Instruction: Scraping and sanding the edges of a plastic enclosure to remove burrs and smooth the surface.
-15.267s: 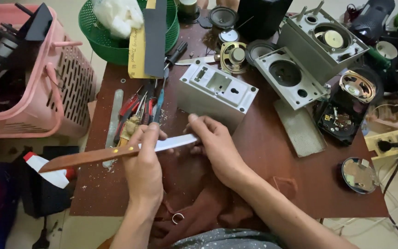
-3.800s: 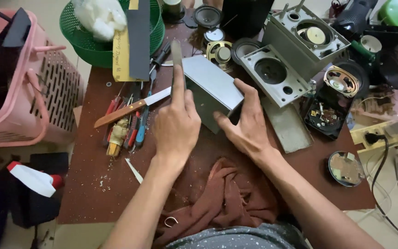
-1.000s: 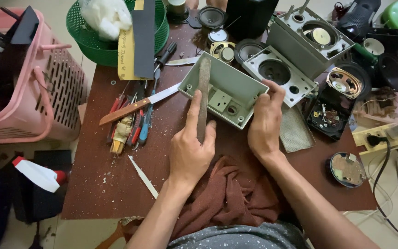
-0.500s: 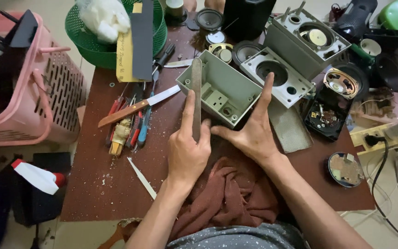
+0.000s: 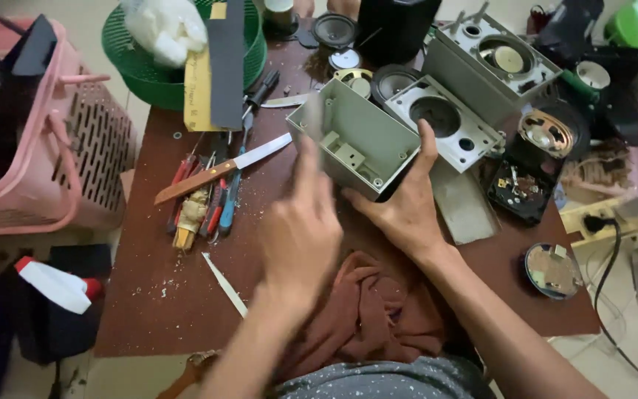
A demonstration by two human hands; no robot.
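An open grey plastic speaker shell point(image 5: 356, 140) lies tilted on the brown table point(image 5: 156, 310), its hollow side facing me. My right hand point(image 5: 406, 207) grips the shell's near right corner, with the thumb up along its side. My left hand point(image 5: 300, 233) hovers just left of the shell and is blurred by motion. It pinches a thin grey strip point(image 5: 313, 122) that points up over the shell's left edge. A brown cloth point(image 5: 378, 318) lies in front of me under both wrists.
A brown-handled knife point(image 5: 219, 171) and several screwdrivers point(image 5: 201, 210) lie at the left. A white sliver point(image 5: 223, 284) is nearer. Green basket point(image 5: 149, 74) and pink basket point(image 5: 75, 170) stand far left. More speaker housings point(image 5: 452, 125), a circuit board point(image 5: 522, 188) and a round disc point(image 5: 551, 270) crowd the right.
My left hand has swung left and up with the strip, now blurred. My right hand has closed from flat fingers onto the shell's near corner, and the shell has tipped slightly.
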